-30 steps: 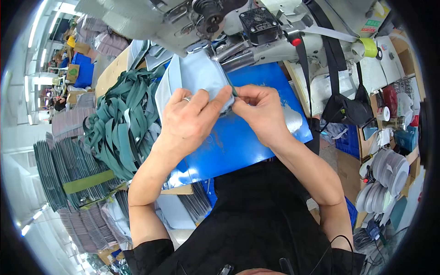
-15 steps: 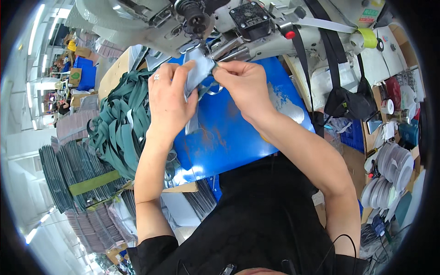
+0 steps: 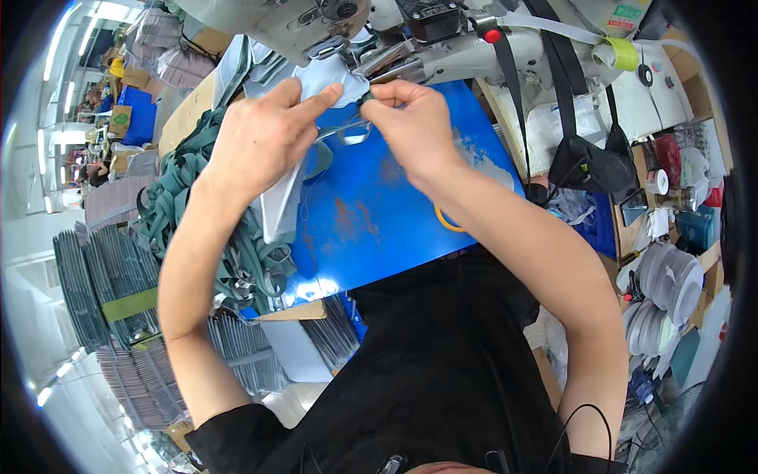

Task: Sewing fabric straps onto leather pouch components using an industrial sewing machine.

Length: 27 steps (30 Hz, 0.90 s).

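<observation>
A light blue fabric piece [image 3: 325, 77] lies under the head of a sewing machine [image 3: 328, 49]. My left hand [image 3: 264, 138] is at its left side, index finger stretched along the cloth and the other fingers bent around its edge. From beneath that hand a pale strip [image 3: 280, 201] hangs toward me; whether it joins the fabric is hidden. My right hand [image 3: 414, 130] pinches a small dark green strap end [image 3: 365, 99] at the fabric's right edge. Below the pinch dangles a shiny loop [image 3: 355, 134], perhaps a buckle.
Green straps [image 3: 185, 178] are heaped left of the blue work surface [image 3: 371, 237]. A yellow ring-shaped handle [image 3: 448, 220] shows beside my right forearm. Bundled grey sheets [image 3: 118, 276] are stacked at the left. Black straps [image 3: 564, 87] and a black pouch [image 3: 596, 166] hang at the right.
My left hand has shifted left and turned, uncovering more of the fabric by the machine. My right hand keeps its pinch, slightly higher in view. The whole view has moved a little.
</observation>
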Available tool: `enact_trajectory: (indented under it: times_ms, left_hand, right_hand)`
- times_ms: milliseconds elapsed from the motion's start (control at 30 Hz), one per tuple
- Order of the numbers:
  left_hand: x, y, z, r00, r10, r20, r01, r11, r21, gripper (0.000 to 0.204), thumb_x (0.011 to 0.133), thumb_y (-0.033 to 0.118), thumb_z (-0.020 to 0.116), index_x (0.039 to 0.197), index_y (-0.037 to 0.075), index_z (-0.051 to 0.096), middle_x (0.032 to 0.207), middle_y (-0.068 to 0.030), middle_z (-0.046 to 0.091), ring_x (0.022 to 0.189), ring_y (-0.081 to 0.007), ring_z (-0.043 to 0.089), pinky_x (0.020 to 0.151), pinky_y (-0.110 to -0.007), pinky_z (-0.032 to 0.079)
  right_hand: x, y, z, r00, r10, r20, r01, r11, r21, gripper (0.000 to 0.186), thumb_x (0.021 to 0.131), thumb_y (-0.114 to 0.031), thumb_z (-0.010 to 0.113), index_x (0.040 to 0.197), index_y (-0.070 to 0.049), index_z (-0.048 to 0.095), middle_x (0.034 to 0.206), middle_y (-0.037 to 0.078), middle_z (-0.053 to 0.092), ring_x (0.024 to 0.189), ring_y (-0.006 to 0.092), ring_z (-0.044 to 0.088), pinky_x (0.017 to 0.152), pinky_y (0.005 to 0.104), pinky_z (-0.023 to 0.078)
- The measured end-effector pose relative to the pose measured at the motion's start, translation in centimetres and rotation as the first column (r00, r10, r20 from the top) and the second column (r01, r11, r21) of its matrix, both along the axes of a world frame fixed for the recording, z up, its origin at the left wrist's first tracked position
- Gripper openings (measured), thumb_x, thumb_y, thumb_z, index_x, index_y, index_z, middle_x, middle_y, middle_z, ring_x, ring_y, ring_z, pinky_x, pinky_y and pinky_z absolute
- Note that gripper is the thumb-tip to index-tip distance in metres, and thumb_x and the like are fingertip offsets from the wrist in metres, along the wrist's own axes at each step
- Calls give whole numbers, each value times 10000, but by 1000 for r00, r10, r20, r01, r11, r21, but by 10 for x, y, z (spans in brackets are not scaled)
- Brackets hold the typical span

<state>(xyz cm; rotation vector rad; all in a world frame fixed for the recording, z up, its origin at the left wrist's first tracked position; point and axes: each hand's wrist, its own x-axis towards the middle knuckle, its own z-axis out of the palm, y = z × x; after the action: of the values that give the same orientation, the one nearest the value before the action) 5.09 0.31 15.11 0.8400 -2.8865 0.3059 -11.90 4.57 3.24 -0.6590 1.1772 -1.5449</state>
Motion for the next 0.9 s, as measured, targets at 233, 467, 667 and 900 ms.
enact_trajectory:
  times_ms: [233, 467, 667, 900]
  left_hand:
    - [-14, -2, 14, 980, -93, 176, 103, 994, -46, 429, 832, 83, 686, 1260, 96, 707, 844, -108, 591, 630, -289, 670, 555, -398, 546]
    - [-29, 10, -3, 982, 46, 185, -27, 994, -104, 463, 782, 82, 731, 1240, 23, 702, 857, -113, 583, 646, -290, 666, 568, -397, 545]
    - [-35, 20, -9, 988, 109, 113, -104, 993, -48, 434, 820, 74, 718, 1249, 16, 694, 879, -135, 598, 666, -323, 668, 585, -410, 549]
    - [-38, 23, -8, 983, 161, 91, -161, 987, -6, 451, 812, 68, 719, 1257, 6, 685, 888, -147, 597, 684, -332, 676, 599, -427, 549]
  right_hand:
    - [-19, 7, 21, 972, 174, 160, -197, 970, 140, 219, 822, -87, 788, 1019, 5, 776, 821, 12, 698, 688, 55, 583, 559, 232, 410]
    - [-19, 1, 21, 964, 161, 210, -203, 959, 198, 235, 854, -138, 796, 1056, -19, 779, 814, 3, 698, 711, 60, 606, 544, 231, 395]
    - [-20, 2, 17, 962, 169, 217, -209, 962, 176, 231, 866, -148, 797, 1060, -24, 783, 832, -5, 707, 723, 55, 614, 538, 231, 390]
    - [-22, 2, 17, 960, 184, 213, -220, 962, 160, 241, 882, -157, 790, 1077, -16, 780, 847, 1, 712, 738, 57, 626, 550, 229, 425]
